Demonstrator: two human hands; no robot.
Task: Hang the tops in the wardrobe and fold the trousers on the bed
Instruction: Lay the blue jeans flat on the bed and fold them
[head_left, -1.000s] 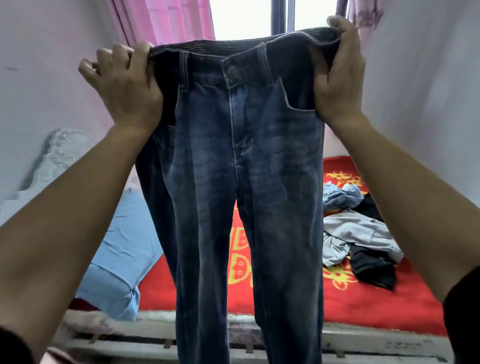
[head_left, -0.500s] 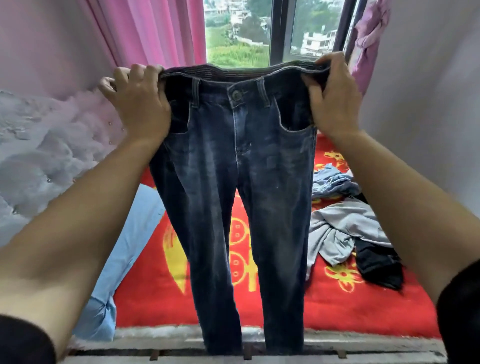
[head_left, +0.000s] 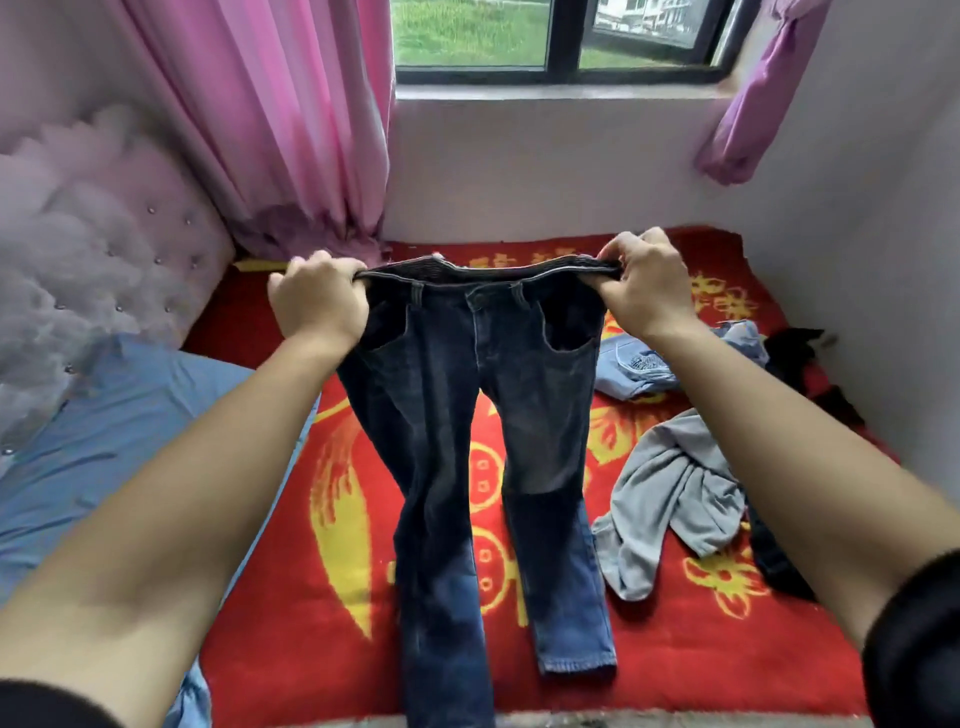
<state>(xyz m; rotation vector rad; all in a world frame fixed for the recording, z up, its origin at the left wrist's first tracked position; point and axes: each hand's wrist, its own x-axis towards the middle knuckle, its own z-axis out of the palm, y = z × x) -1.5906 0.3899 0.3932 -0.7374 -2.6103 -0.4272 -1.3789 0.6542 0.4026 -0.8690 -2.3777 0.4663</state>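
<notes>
The left hand and right hand gripped the waistband ends of dark blue jeans at 9 and 3 o'clock, stretching it so the legs lay straight toward 6 o'clock on the red bed blanket, seemingly ready for folding.

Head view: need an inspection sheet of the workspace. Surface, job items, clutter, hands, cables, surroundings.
Surface: red blanket with yellow pattern covering the bed.
Job's things: dark blue denim jeans, waistband raised, legs lying on the blanket; crumpled grey fabric garment, light blue denim garment and black fabric garment heaped to the right, types unclear.
Clutter: light blue pillow at the left.
Grippers: left hand and right hand each grip one end of the waistband.
Cables: nothing seen.
Surroundings: pink curtain, dark-framed window, padded pale headboard, white wall.
</notes>
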